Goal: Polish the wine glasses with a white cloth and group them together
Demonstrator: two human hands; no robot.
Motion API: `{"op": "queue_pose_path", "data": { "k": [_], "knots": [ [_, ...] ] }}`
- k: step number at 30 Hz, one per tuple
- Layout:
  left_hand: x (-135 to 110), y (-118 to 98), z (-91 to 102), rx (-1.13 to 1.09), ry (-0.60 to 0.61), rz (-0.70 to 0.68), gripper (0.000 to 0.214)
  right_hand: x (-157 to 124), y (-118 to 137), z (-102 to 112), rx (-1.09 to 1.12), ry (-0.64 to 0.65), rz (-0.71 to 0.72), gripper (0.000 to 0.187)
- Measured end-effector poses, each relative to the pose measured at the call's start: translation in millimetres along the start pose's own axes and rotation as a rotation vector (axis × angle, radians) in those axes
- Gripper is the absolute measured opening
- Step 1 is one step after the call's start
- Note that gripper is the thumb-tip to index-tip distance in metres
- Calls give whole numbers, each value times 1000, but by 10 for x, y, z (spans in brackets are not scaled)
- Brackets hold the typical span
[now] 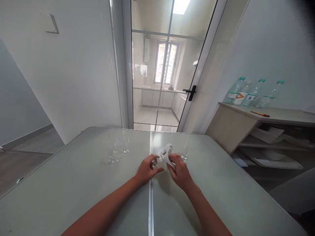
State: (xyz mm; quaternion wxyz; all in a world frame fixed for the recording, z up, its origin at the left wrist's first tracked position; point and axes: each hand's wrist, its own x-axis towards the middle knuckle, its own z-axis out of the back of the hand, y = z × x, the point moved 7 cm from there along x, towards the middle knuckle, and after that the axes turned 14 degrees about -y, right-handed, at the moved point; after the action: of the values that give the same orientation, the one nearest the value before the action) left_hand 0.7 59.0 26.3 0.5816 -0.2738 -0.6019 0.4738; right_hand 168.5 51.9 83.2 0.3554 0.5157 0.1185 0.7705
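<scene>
Fingers [175, 158] of the right hand [181, 173] pinch a white cloth [168, 151], just right of the metal seam [151, 196] that divides the table [118, 196]. The cloth is soft and crumpled, its top bunched into a rounded fold and its lower end tucked under the grip. Beside it, between the hands, is a clear glass [161, 160], shiny and see-through, its outline hard to make out. The left hand [147, 167] curls its fingers at the seam, the thumb stretched across it to the right; whether they press on the glass I cannot tell. Both forearms reach forward and converge toward the seam, the left one slanting in low over the table, the right one bent inward at the wrist. Well left of the seam stand clear stemmed glasses [113, 162]; right of it, just past the right hand, stands another stemmed glass [184, 159]. Beyond the seam's far end is a paned door [147, 113].
</scene>
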Motion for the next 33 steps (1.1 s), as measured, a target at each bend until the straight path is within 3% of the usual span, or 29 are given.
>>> {"op": "queue_pose_path", "data": {
  "k": [6, 10, 14, 17, 21, 23, 26, 29, 31, 33],
  "knots": [
    [-20, -86, 71, 75, -91, -106, 49, 36, 142, 23, 90, 214, -91, 25],
    [-67, -99, 35, 86, -58, -157, 48, 23, 288, 50, 106, 375, -61, 33],
    [-85, -47, 41, 128, -85, -198, 47, 30, 434, 31, 3, 375, -36, 60],
    [-89, -9, 35, 108, -75, -159, 46, 10, 373, -17, -18, 387, -200, 73],
    [-109, -111, -43, 57, 37, -118, 49, -26, 211, -6, 156, 363, -432, 65],
    [-138, -144, -134, -3, 180, -62, 40, -7, 207, 33, 176, 327, -355, 61],
    [-207, -83, -257, -195, 391, 112, 35, -4, 322, 53, 155, 360, -40, 54],
    [-253, 12, -295, -321, 477, 222, 45, -37, 393, 61, 213, 400, 154, 49],
    [-240, 27, -268, -293, 452, 180, 45, -32, 366, 51, 224, 383, 133, 46],
    [-189, -20, -193, -165, 345, 45, 39, -7, 274, 22, 208, 317, -29, 43]
  ]
}}
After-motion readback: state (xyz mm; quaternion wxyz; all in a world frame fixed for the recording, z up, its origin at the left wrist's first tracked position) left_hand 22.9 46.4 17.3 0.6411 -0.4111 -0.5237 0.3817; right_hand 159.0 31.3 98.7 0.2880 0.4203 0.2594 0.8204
